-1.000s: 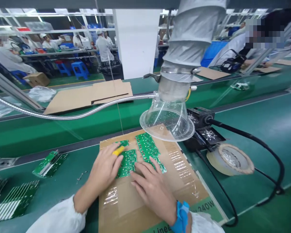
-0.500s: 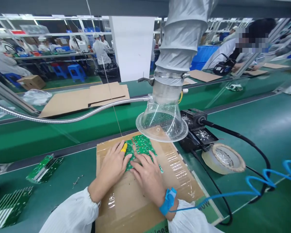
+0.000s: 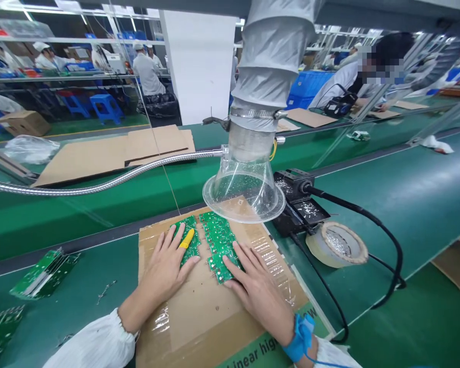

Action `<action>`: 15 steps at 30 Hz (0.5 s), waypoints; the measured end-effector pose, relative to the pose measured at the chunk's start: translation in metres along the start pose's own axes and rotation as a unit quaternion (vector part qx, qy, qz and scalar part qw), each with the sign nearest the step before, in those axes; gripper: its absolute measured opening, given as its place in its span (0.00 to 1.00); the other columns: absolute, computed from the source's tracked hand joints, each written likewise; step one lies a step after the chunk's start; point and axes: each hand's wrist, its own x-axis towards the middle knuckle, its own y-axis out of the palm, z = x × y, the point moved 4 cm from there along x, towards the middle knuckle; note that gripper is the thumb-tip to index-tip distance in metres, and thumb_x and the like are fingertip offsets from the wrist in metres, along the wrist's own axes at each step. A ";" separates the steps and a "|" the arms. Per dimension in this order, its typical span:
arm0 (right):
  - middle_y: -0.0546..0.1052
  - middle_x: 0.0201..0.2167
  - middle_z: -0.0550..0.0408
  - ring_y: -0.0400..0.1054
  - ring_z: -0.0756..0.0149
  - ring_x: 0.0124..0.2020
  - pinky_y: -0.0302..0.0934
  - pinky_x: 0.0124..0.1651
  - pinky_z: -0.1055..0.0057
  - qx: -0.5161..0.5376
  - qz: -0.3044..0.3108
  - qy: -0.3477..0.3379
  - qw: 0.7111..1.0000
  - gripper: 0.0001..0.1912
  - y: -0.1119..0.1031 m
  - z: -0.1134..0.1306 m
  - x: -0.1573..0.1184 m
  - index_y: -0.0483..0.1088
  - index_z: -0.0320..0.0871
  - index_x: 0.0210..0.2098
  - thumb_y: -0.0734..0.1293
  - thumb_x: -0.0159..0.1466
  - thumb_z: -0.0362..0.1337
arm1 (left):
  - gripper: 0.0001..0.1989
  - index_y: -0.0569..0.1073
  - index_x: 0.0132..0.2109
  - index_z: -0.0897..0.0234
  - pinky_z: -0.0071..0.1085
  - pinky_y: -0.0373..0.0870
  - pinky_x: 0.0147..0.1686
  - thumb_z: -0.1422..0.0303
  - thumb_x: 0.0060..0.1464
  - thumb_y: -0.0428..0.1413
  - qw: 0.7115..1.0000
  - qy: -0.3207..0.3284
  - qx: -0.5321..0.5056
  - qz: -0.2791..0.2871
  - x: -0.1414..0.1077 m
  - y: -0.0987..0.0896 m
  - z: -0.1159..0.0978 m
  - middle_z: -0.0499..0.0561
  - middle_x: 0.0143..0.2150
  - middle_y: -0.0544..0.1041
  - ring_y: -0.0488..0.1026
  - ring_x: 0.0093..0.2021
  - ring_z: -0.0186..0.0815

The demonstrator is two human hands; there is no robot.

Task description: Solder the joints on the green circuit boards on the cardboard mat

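Observation:
Two green circuit board pieces lie side by side on a taped cardboard sheet (image 3: pixel 191 317), with a narrow gap between them. My left hand (image 3: pixel 163 271), with a yellow cover on one finger, rests spread over the left board (image 3: pixel 191 249). My right hand (image 3: pixel 262 289), a blue strap (image 3: pixel 302 335) at its wrist, has its fingers apart, and their tips touch the right edge of the longer right board (image 3: pixel 215 243). Neither hand is closed round anything.
A clear fume hood (image 3: pixel 245 197) hangs just beyond the boards. Right of the cardboard are a black soldering iron stand (image 3: pixel 291 217) and a tape roll (image 3: pixel 337 244). More boards (image 3: pixel 44 273) lie at the left. A person (image 3: pixel 341 84) works across the bench.
My hands have moved apart, my right hand to the right. A gap now shows between the two boards, and more of both is uncovered. The view has shifted slightly.

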 end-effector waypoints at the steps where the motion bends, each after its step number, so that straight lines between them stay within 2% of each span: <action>1: 0.64 0.71 0.40 0.59 0.41 0.71 0.64 0.66 0.39 0.002 -0.003 0.002 1.000 0.23 0.001 -0.001 0.002 0.73 0.50 0.62 0.72 0.68 0.41 | 0.31 0.66 0.69 0.61 0.60 0.60 0.69 0.49 0.67 0.49 1.000 0.007 0.006 0.002 0.000 -0.001 0.000 0.58 0.76 0.57 0.53 0.75 0.55; 3: 0.65 0.71 0.41 0.59 0.40 0.71 0.63 0.66 0.37 0.011 -0.009 0.003 1.000 0.23 0.002 -0.003 0.006 0.74 0.51 0.61 0.73 0.67 0.42 | 0.29 0.71 0.64 0.64 0.60 0.64 0.66 0.49 0.67 0.50 0.999 0.026 0.026 -0.008 -0.001 -0.008 -0.002 0.61 0.75 0.60 0.57 0.74 0.57; 5: 0.64 0.71 0.41 0.58 0.40 0.72 0.62 0.67 0.36 0.021 -0.009 0.004 1.000 0.23 0.001 -0.005 0.010 0.74 0.52 0.60 0.74 0.66 0.43 | 0.24 0.76 0.56 0.66 0.59 0.68 0.63 0.51 0.67 0.52 0.997 0.054 0.049 -0.041 0.000 -0.023 -0.004 0.63 0.71 0.66 0.63 0.70 0.57; 7: 0.64 0.71 0.41 0.58 0.40 0.72 0.61 0.67 0.35 0.029 -0.001 0.010 1.000 0.24 0.000 -0.006 0.011 0.74 0.53 0.60 0.74 0.65 0.44 | 0.15 0.79 0.47 0.66 0.56 0.69 0.63 0.62 0.68 0.51 0.990 0.098 0.069 -0.074 0.006 -0.041 -0.007 0.62 0.66 0.72 0.67 0.68 0.53; 8: 0.64 0.71 0.41 0.58 0.40 0.71 0.61 0.67 0.35 0.032 0.003 0.014 0.999 0.24 -0.001 -0.007 0.011 0.75 0.53 0.60 0.74 0.65 0.44 | 0.14 0.80 0.45 0.65 0.56 0.67 0.65 0.68 0.68 0.49 0.986 0.124 0.077 -0.079 0.012 -0.049 -0.009 0.61 0.66 0.73 0.67 0.69 0.51; 10: 0.64 0.71 0.41 0.58 0.40 0.71 0.62 0.67 0.35 0.033 0.009 0.018 0.999 0.24 -0.001 -0.006 0.009 0.74 0.52 0.61 0.74 0.66 0.43 | 0.17 0.80 0.46 0.66 0.57 0.60 0.70 0.78 0.64 0.45 0.980 0.166 0.091 -0.057 0.029 -0.057 -0.009 0.59 0.69 0.70 0.59 0.73 0.49; 12: 0.63 0.71 0.41 0.58 0.40 0.71 0.62 0.66 0.35 0.032 0.002 0.007 0.999 0.27 -0.001 -0.004 0.005 0.72 0.50 0.63 0.74 0.66 0.42 | 0.22 0.78 0.53 0.66 0.57 0.55 0.73 0.80 0.61 0.43 0.981 0.167 0.097 -0.016 0.049 -0.057 -0.001 0.57 0.71 0.66 0.51 0.77 0.46; 13: 0.62 0.72 0.41 0.59 0.40 0.71 0.63 0.66 0.35 0.033 -0.008 -0.002 0.999 0.28 -0.002 -0.003 0.002 0.70 0.49 0.65 0.73 0.67 0.42 | 0.25 0.77 0.56 0.65 0.55 0.54 0.74 0.81 0.59 0.43 0.982 0.160 0.100 0.002 0.059 -0.055 0.005 0.56 0.71 0.67 0.51 0.77 0.44; 15: 0.63 0.72 0.43 0.60 0.42 0.71 0.64 0.66 0.37 0.041 -0.043 -0.021 0.998 0.28 -0.007 -0.003 -0.003 0.67 0.48 0.67 0.70 0.69 0.43 | 0.25 0.78 0.54 0.65 0.52 0.55 0.75 0.83 0.57 0.43 0.979 0.162 0.124 0.022 0.072 -0.053 0.017 0.56 0.64 0.75 0.59 0.74 0.42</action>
